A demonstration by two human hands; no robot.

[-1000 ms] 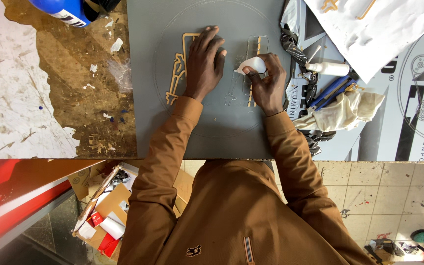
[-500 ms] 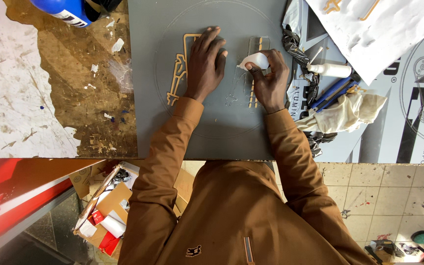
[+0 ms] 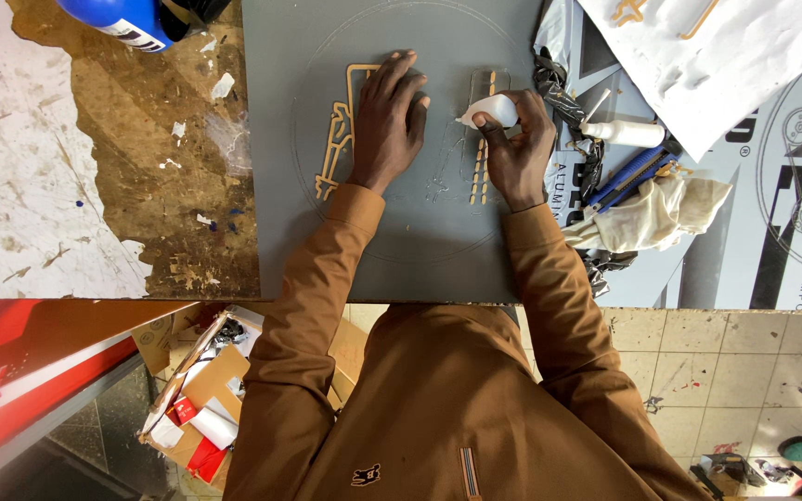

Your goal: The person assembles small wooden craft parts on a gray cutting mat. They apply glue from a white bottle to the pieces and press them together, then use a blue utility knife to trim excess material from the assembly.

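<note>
- Paint-scarred and worn down to brown patches, the counter (image 3: 95,186) carries a smooth grey panel (image 3: 401,269) that runs to its near edge, a thin circle scored into the face.
- Left hand (image 3: 390,121) lies flat, fingers together, pressing a tan cut-out shape (image 3: 338,139) onto the panel; it sits where it was 1 second ago, so the piece is evidently being held in place.
- Right hand (image 3: 517,148) is clamped on a small white squeeze bottle (image 3: 492,111), nozzle pointing toward the left hand. Since 1 second ago the bottle has tipped a little lower over 2 narrow tan strips (image 3: 483,158), a sign that gluing goes on along them.
- Glossy clear smears (image 3: 443,181) show on the panel between the 2 hands.
- Toward the right edge lie a second white bottle (image 3: 626,133), a blue-handled tool (image 3: 638,172), a crumpled cream rag (image 3: 666,209) and a white sheet (image 3: 717,56) over printed grey board.
- At the far left corner, a rounded blue container (image 3: 118,17) pokes in.
</note>
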